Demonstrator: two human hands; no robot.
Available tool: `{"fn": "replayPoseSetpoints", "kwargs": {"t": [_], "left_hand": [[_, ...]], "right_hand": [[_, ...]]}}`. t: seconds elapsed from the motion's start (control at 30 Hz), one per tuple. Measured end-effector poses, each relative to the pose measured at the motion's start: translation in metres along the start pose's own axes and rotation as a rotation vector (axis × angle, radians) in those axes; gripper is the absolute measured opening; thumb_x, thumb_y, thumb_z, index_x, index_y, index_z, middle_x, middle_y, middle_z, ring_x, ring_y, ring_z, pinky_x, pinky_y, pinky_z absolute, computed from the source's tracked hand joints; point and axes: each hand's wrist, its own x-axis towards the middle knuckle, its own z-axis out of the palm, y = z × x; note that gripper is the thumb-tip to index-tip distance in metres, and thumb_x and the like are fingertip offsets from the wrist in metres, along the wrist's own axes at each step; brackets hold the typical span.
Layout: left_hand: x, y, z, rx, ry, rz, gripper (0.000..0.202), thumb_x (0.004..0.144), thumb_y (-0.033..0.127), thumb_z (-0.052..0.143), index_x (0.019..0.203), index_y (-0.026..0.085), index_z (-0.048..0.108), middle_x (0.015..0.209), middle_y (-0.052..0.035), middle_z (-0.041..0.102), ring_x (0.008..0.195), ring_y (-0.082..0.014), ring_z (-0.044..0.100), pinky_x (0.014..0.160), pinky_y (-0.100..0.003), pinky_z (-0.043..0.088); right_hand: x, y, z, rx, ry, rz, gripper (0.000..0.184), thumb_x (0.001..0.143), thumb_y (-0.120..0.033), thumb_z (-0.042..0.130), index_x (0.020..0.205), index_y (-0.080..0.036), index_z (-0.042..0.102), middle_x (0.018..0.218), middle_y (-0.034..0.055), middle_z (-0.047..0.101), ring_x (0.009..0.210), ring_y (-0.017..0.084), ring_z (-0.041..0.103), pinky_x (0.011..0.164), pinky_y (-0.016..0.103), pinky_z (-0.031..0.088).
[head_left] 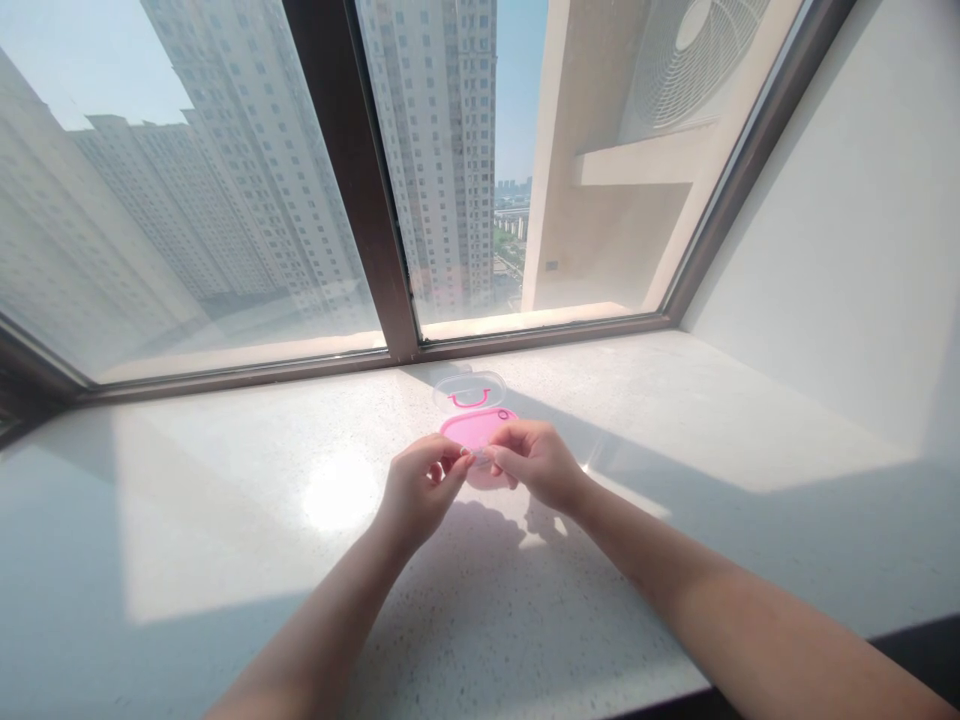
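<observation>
A small pink plastic case [474, 428] lies open on the white stone windowsill [675, 400], its clear lid [470, 389] with a pink handle folded back toward the window. My left hand [420, 488] and my right hand [534, 462] meet just in front of the case, fingertips pinched together over its near edge. Between the fingertips there is something tiny that I cannot make out. Both hands hover slightly above the sill and hide the case's front part.
A dark-framed window [390, 300] runs along the back of the sill, with tall buildings outside. A white wall [847, 240] closes the right side. The sill's dark front edge [922, 640] shows at lower right. Sunlight falls in a bright patch on the sill.
</observation>
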Motion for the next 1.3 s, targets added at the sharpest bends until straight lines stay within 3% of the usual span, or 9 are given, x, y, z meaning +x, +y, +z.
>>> {"fn": "replayPoseSetpoints", "kwargs": {"t": [1.3], "left_hand": [[-0.0003,0.0021,0.0003,0.064,-0.047,-0.037,0.018,0.083,0.023,0.056,0.067,0.016,0.059,0.063,-0.0005,0.056,0.056,-0.0114,0.049,0.052,-0.022,0.041]], "right_hand": [[-0.0003,-0.0001,0.0007,-0.020,-0.007,-0.014,0.013,0.078,-0.023,0.063,0.069,-0.013,0.064,0.056,-0.0002,0.061,0.045,0.009,0.051,0.042,0.021,0.042]]}}
